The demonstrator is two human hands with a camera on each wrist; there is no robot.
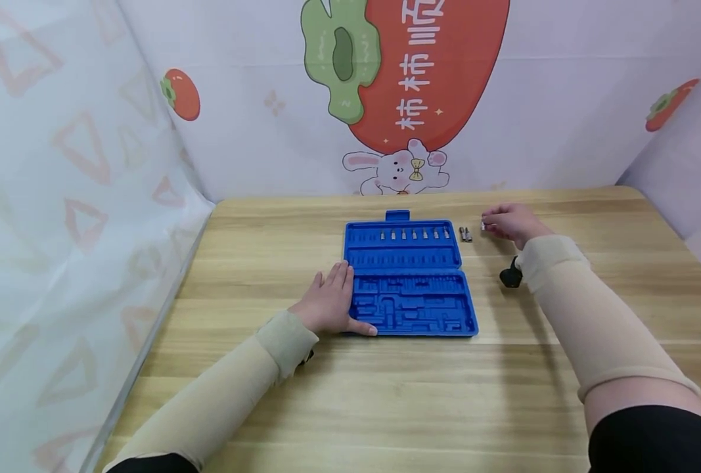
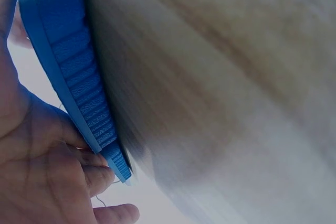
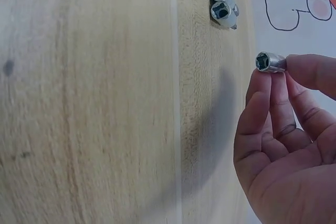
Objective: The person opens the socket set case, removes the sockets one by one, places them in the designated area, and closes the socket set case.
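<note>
An open blue plastic tool case (image 1: pixel 406 268) lies flat on the wooden table, with a row of several small metal bit sockets (image 1: pixel 414 234) standing in its upper half. My left hand (image 1: pixel 328 301) rests along the case's left edge, fingers straight and thumb over the front corner. In the left wrist view the palm and fingers lie against the case's ribbed side (image 2: pixel 81 72). To the right of the case, my right hand (image 1: pixel 512 222) pinches a small silver socket (image 3: pixel 270 62) between thumb and fingertips, its hollow end facing the wrist camera.
Two more bit sockets (image 3: pixel 223 9) lie side by side on the table (image 1: pixel 279 236), just right of the case. A printed cloth (image 1: pixel 255 131) hangs behind the table's back edge, and another cloth (image 1: pixel 90 197) covers the left side. The case's molded lower tray (image 1: pixel 412 309) shows bare recesses.
</note>
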